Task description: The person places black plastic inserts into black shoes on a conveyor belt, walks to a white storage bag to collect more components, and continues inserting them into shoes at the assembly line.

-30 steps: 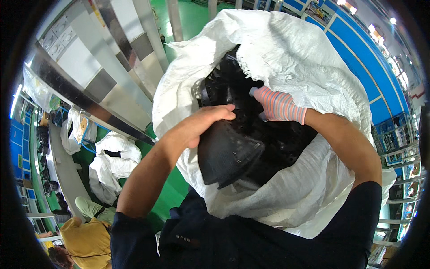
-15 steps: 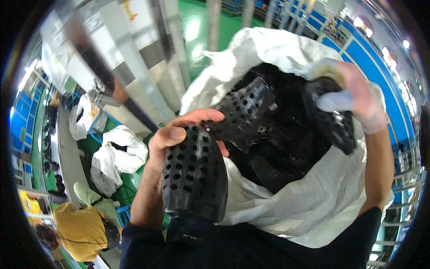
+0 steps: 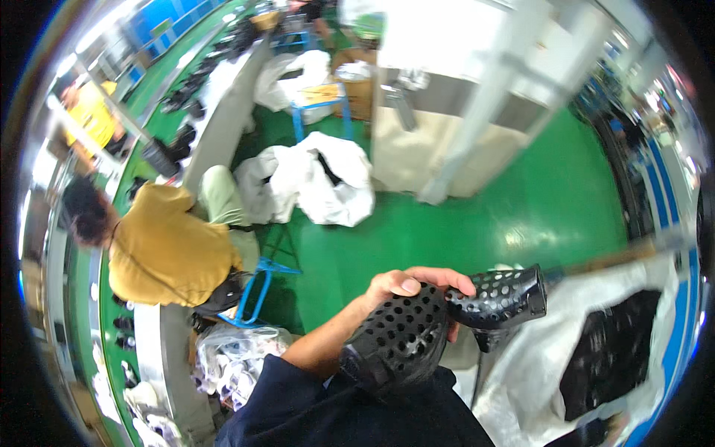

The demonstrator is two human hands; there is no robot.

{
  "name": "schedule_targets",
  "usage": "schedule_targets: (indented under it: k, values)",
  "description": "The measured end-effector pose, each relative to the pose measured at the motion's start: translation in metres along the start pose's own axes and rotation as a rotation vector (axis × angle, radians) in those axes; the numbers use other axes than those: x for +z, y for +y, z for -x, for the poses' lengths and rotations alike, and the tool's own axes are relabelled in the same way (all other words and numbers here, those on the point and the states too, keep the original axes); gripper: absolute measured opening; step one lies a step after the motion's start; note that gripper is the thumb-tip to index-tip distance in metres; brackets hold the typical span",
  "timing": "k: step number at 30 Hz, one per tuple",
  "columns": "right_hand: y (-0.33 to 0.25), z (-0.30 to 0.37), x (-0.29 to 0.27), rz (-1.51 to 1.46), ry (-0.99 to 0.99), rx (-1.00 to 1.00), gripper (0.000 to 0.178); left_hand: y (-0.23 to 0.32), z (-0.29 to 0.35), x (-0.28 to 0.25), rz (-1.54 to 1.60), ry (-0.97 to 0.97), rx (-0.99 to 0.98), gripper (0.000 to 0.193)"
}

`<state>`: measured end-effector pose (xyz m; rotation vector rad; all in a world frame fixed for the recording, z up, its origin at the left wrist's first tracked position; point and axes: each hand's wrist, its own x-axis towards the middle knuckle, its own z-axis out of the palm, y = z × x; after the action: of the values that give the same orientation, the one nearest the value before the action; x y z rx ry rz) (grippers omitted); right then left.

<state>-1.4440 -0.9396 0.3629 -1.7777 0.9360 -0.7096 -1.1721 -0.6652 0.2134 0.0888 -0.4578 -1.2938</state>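
My left hand [image 3: 426, 279] is closed on two perforated black plastic shoe trees. The nearer shoe tree [image 3: 402, 335] is round-nosed and dotted with holes, and it hangs towards my dark shirt. From the fingertips a second shoe tree [image 3: 500, 296], shiny and also full of holes, points to the right. A dark narrow part hangs below it; I cannot tell which piece it belongs to. My right hand is out of the picture. To the right stands a large white woven sack [image 3: 514, 395] with black pieces [image 3: 611, 350] inside.
At left a person in a mustard top [image 3: 171, 246] sits by a long bench with a blue stool [image 3: 261, 294]. White sacks [image 3: 320, 179] lie on the green floor [image 3: 477, 231]. A clear bag of pale shoes [image 3: 238, 365] is beside the bench. A pale cabinet [image 3: 439, 149] stands ahead.
The view has swung left, away from the sack. My left hand still grips the shoe trees. The gloved right hand, earlier holding a black piece over the sack, has left the picture.
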Motion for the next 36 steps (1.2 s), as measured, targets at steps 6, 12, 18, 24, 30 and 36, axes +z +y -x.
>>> schedule_targets:
  k: [6, 12, 18, 24, 30, 36]
  values:
    - [0.056, -0.027, 0.15, -0.343, -0.312, 0.259, 0.039, 0.11, 0.107, -0.039, 0.037, 0.231, 0.229, 0.083]
    - [0.033, -0.064, 0.357, -0.575, -0.514, 0.27, 0.047, 0.186, 0.186, -0.066, 0.059, 0.33, 0.529, 0.082]
    - [-0.072, -0.128, 0.573, -0.843, -1.215, 0.323, 0.054, 0.245, 0.239, -0.083, -0.118, 0.433, 0.883, 0.077]
    - [-0.125, -0.153, 0.813, -0.776, -1.498, 0.456, 0.039, 0.303, 0.273, -0.097, -0.041, 0.497, 1.103, 0.079]
    - [-0.172, -0.145, 0.989, -0.83, -1.625, 0.569, 0.034, 0.405, 0.308, -0.149, -0.118, 0.472, 1.221, 0.077]
    - [-0.232, -0.13, 1.053, -0.687, -1.687, 0.494, 0.031, 0.504, 0.329, -0.17, -0.129, 0.34, 1.141, 0.076]
